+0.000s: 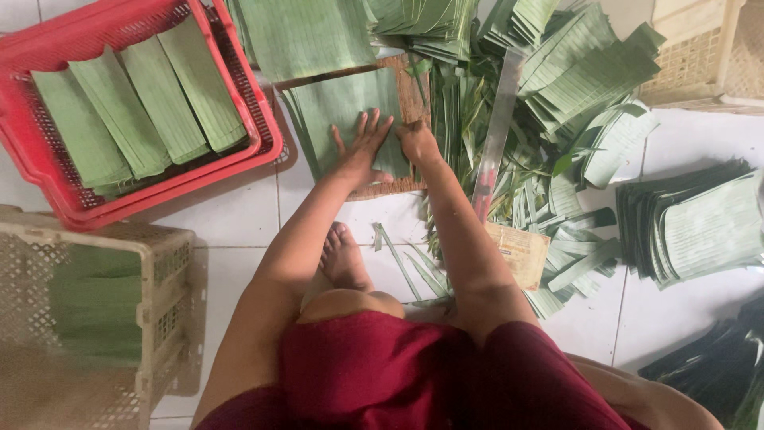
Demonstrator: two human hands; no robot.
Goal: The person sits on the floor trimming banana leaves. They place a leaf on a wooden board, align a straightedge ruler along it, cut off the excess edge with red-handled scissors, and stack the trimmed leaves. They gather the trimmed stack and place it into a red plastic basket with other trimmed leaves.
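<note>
Top-down view of a person seated on a white tiled floor [239, 215], cutting banana leaves. A red plastic crate [48, 171], up and to the left of the fingers, holds overlapping rows of folded green leaf strips [135, 103]. A cream mesh crate [163, 271], below it and well apart from the hands, holds more green leaves behind its wall. To the right of the fingers lies a wide heap of loose leaf offcuts [573, 87], and farther right a stack of cut leaf sheets [700, 227] rests on the floor. A long flat metal strip with a red end [495, 135] lies just right of the right hand, tilted slightly off upright in the frame. Below it, near the right forearm, sits a small tan paper package [521, 251], rectangular, with dark print too small to tell.

The stack of leaf sheets [334, 107] being worked lies on a wooden board [410, 87] directly under both hands. The left hand [360, 151] rests flat on the stack, fingers [374, 127] spread wide and extended, pressing the top sheet. The right hand [418, 143] is closed at the stack's right edge, just beside the left hand; whether it grips a tool cannot be told. A bare foot [344, 259] lies below the board, between the two forearms.
</note>
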